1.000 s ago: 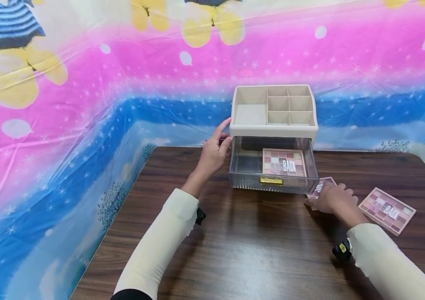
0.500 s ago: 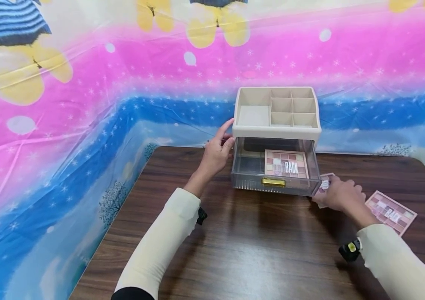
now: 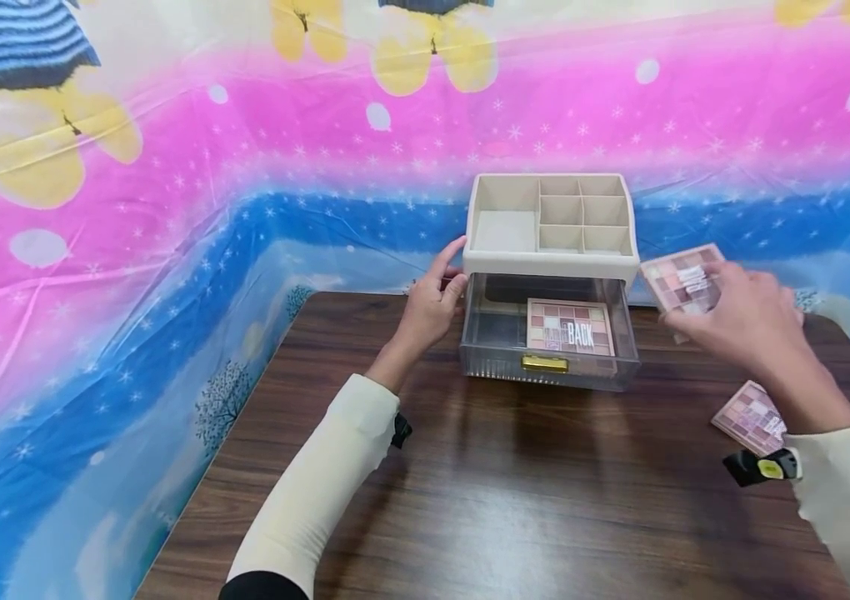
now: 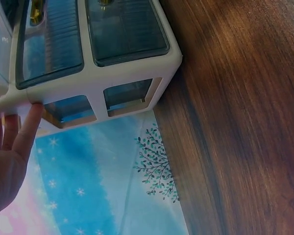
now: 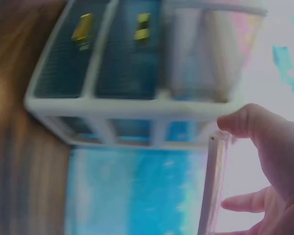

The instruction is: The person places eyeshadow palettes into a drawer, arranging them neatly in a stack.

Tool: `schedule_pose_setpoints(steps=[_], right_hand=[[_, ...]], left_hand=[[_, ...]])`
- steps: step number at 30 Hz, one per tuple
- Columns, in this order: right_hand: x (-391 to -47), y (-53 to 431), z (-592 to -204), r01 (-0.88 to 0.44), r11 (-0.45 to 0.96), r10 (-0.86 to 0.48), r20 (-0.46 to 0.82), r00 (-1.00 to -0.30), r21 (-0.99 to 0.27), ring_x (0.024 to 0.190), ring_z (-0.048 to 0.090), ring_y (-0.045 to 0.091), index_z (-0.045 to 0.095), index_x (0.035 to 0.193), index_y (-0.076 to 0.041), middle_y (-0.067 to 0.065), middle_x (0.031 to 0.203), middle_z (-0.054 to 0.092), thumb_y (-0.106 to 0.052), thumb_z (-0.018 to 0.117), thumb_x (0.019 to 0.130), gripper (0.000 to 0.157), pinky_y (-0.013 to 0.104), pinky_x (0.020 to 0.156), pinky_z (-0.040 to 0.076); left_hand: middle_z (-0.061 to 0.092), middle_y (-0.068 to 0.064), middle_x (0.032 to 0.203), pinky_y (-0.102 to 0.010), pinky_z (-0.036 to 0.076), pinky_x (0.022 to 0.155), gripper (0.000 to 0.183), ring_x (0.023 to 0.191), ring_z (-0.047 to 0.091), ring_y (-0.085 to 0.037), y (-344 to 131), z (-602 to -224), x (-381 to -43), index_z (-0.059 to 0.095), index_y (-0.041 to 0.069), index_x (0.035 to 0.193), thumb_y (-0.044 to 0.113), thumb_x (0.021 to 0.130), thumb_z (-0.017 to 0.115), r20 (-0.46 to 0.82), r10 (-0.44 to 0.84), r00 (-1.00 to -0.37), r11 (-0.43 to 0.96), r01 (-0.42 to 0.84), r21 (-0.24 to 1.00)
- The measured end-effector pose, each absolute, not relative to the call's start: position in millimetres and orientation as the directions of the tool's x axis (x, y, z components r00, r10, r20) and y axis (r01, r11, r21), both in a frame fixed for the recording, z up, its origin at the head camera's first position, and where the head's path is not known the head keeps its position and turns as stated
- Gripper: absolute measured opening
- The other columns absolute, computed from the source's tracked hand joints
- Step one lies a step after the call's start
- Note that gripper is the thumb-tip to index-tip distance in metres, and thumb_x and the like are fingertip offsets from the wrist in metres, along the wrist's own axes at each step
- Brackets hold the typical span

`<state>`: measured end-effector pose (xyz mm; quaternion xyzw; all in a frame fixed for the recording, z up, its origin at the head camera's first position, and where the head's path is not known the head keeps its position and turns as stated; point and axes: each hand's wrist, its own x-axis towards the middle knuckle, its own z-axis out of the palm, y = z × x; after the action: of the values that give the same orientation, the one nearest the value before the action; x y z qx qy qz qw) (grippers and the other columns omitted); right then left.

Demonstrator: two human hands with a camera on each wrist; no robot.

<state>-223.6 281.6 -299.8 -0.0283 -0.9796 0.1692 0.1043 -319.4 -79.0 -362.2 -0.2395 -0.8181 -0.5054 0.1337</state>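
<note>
A beige cosmetic organizer [image 3: 515, 265] stands at the table's back, its clear upper drawer [image 3: 485, 362] pulled out. One eyeshadow palette [image 3: 571, 325] lies face up in that drawer. My left hand [image 3: 431, 310] rests its fingers on the organizer's left side; in the left wrist view, extended fingers [image 4: 27, 134] touch the frame. Up in the air to the right of the organizer, my right hand [image 3: 751, 321] pinches a second eyeshadow palette [image 3: 687, 279], tilted. Its thumb lies on the palette's edge [image 5: 213, 181] in the right wrist view. Another palette [image 3: 749, 417] lies on the table, partly behind my right wrist.
The organizer's top has several divided compartments [image 3: 582, 212]. Lower drawers with gold handles [image 5: 83, 27] show blurred in the right wrist view. A dark wooden table [image 3: 515, 492] carries everything, and a colourful printed sheet [image 3: 305, 150] hangs right behind it.
My right hand has lifted the palette off the table beside the drawer, raising it up and to the right to the organizer's top height. The left hand keeps its place.
</note>
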Motion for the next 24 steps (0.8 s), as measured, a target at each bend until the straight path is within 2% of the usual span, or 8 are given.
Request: schedule_pose_setpoints(steps=[3, 5, 7, 10, 13, 17, 20, 24], right_hand=[[-216, 277, -279, -0.004, 0.937, 0.092, 0.258, -0.962, -0.349, 0.108, 0.036, 0.05, 0.032, 0.146, 0.001, 0.036, 0.119, 0.046, -0.059, 0.068, 0.077, 0.099, 0.061, 0.083, 0.031], [-211, 274, -268, -0.048, 0.938, 0.059, 0.294, -0.954, -0.343, 0.104, 0.04, 0.047, 0.034, 0.146, -0.001, 0.033, 0.117, 0.049, -0.055, 0.07, 0.076, 0.096, 0.057, 0.078, 0.036], [-206, 269, -259, -0.127, 0.939, -0.02, 0.319, -0.948, -0.319, 0.1, 0.044, 0.043, 0.037, 0.146, -0.003, 0.03, 0.116, 0.052, -0.051, 0.073, 0.076, 0.092, 0.054, 0.072, 0.041], [-199, 256, -251, -0.269, 0.925, -0.182, 0.31, -0.933, -0.267, 0.103, 0.046, 0.041, 0.038, 0.146, -0.007, 0.028, 0.126, 0.051, -0.046, 0.079, 0.073, 0.092, 0.054, 0.069, 0.047], [-194, 238, -247, -0.408, 0.888, -0.349, 0.266, -0.899, -0.214, 0.116, 0.043, 0.043, 0.04, 0.146, -0.011, 0.027, 0.14, 0.044, -0.041, 0.082, 0.071, 0.091, 0.065, 0.082, 0.043], [-193, 217, -248, -0.539, 0.829, -0.5, 0.233, -0.834, -0.148, 0.118, 0.046, 0.037, 0.047, 0.141, -0.019, 0.016, 0.142, 0.047, -0.036, 0.083, 0.066, 0.085, 0.058, 0.087, 0.043], [-198, 207, -254, -0.603, 0.787, -0.571, 0.213, -0.793, -0.135, 0.123, 0.045, 0.033, 0.051, 0.138, -0.019, 0.012, 0.142, 0.048, -0.033, 0.081, 0.064, 0.081, 0.058, 0.094, 0.041], [-203, 203, -260, -0.642, 0.753, -0.618, 0.184, -0.765, -0.145, 0.134, 0.039, 0.033, 0.053, 0.137, -0.017, 0.013, 0.143, 0.047, -0.032, 0.079, 0.067, 0.076, 0.064, 0.1, 0.037]], left_hand=[[0.065, -0.01, 0.12, -0.025, 0.06, 0.068, 0.049, 0.099, 0.063, -0.02, -79, -363, -320, 0.028, 0.047, 0.146, 0.034, 0.101, 0.044, 0.458, 0.257, -0.851, 0.376, 0.525, 0.764], [0.065, -0.01, 0.119, -0.027, 0.06, 0.068, 0.049, 0.099, 0.063, -0.02, -79, -364, -320, 0.029, 0.047, 0.146, 0.034, 0.101, 0.044, 0.457, 0.256, -0.852, 0.37, 0.522, 0.768], [0.065, -0.011, 0.119, -0.032, 0.061, 0.069, 0.049, 0.098, 0.063, -0.021, -79, -364, -321, 0.029, 0.048, 0.146, 0.033, 0.101, 0.045, 0.458, 0.254, -0.852, 0.364, 0.523, 0.771], [0.065, -0.012, 0.118, -0.037, 0.061, 0.07, 0.05, 0.097, 0.063, -0.022, -79, -363, -321, 0.03, 0.048, 0.145, 0.031, 0.101, 0.045, 0.463, 0.252, -0.85, 0.352, 0.526, 0.774], [0.065, -0.011, 0.118, -0.034, 0.061, 0.069, 0.05, 0.097, 0.063, -0.021, -79, -363, -321, 0.03, 0.045, 0.146, 0.031, 0.101, 0.045, 0.477, 0.259, -0.84, 0.359, 0.542, 0.76], [0.065, -0.011, 0.117, -0.029, 0.06, 0.068, 0.05, 0.097, 0.063, -0.02, -79, -362, -322, 0.03, 0.04, 0.148, 0.032, 0.101, 0.045, 0.489, 0.269, -0.83, 0.377, 0.558, 0.739], [0.065, -0.012, 0.117, -0.034, 0.061, 0.069, 0.05, 0.098, 0.063, -0.023, -80, -362, -321, 0.03, 0.039, 0.148, 0.032, 0.101, 0.045, 0.483, 0.267, -0.834, 0.375, 0.552, 0.745], [0.065, -0.012, 0.117, -0.037, 0.061, 0.07, 0.05, 0.097, 0.063, -0.024, -80, -361, -319, 0.029, 0.042, 0.148, 0.031, 0.101, 0.045, 0.474, 0.264, -0.84, 0.366, 0.541, 0.757]])
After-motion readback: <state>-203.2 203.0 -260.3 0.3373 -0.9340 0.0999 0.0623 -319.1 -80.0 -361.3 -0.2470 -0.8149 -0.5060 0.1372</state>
